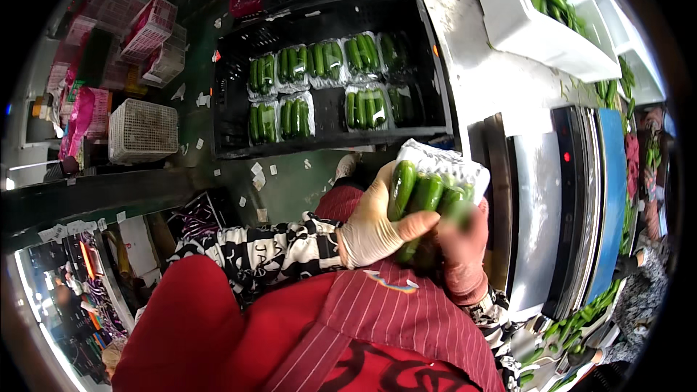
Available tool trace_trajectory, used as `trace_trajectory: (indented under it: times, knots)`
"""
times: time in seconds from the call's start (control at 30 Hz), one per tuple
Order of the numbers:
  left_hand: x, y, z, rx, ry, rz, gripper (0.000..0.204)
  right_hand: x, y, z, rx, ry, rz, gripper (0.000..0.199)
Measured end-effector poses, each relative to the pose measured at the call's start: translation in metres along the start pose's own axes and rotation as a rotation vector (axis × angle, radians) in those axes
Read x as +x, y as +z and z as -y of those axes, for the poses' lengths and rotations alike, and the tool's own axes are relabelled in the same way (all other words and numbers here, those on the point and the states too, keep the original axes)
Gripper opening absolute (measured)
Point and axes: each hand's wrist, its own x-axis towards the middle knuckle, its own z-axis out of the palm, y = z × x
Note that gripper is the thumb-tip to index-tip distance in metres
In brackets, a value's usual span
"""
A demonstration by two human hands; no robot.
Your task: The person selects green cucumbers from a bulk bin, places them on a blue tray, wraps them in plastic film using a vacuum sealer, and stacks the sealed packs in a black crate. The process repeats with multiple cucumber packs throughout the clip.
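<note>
Between my two hands, above my apron, is a pack of cucumbers [427,192] on a white, bubbly-looking tray under shiny film. Its left side is gripped by my left hand [372,226], in a pale thin glove, the thumb lying across the cucumbers. My right hand [463,241], in a pinkish glove, holds the lower right side; its fingers are partly blurred. Beyond them stands a black plastic crate [330,110] with several similar packs in two rows. A gap shows in the nearer row.
A steel-topped machine [534,210] with a blue panel [608,207] stands close on my right. White foam boxes [548,43] at the upper right hold loose cucumbers. Baskets [143,131] stand at the left, and paper scraps litter the green floor [290,181]. Another person's sleeve [642,308] appears far right.
</note>
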Motion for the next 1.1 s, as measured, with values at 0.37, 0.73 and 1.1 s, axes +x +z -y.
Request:
trace_trajectory:
  times: [0.37, 0.73, 1.1]
  knots:
    - [0.089, -0.207, -0.030, 0.261, 0.071, 0.039, 0.059, 0.122, 0.111, 0.011, 0.421, 0.388, 0.405, 0.084]
    - [0.181, -0.305, 0.052, 0.003, -0.261, 0.030, 0.028, 0.219, 0.170, -0.035, -0.219, -0.003, 0.447, 0.067]
    - [0.149, -0.332, 0.176, 1.898, 0.184, 0.992, 0.040, 0.237, 0.255, -0.210, 0.064, 0.570, 0.175, 0.064]
